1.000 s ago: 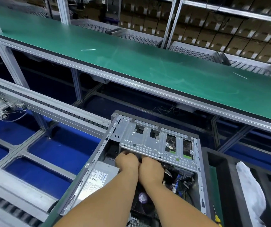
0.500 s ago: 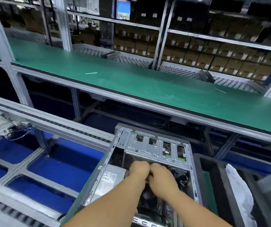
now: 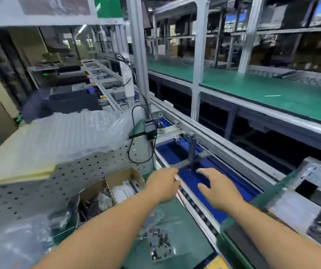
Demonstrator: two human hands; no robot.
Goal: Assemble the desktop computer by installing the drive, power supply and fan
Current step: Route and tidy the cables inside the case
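Computer case (image 3: 309, 183) sat at the far right of the conveyor rail (image 3: 210, 140), blurred | my left hand (image 3: 162, 184) hovered by the cardboard box (image 3: 115, 183), fingers loosely curled, empty | right hand (image 3: 219, 188) over the rail's blue bed, fingers spread, empty

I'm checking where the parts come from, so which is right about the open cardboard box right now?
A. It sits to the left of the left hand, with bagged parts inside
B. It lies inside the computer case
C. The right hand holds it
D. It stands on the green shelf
A: the cardboard box sits open beside the perforated panel, left of the left hand, and holds plastic-bagged parts.
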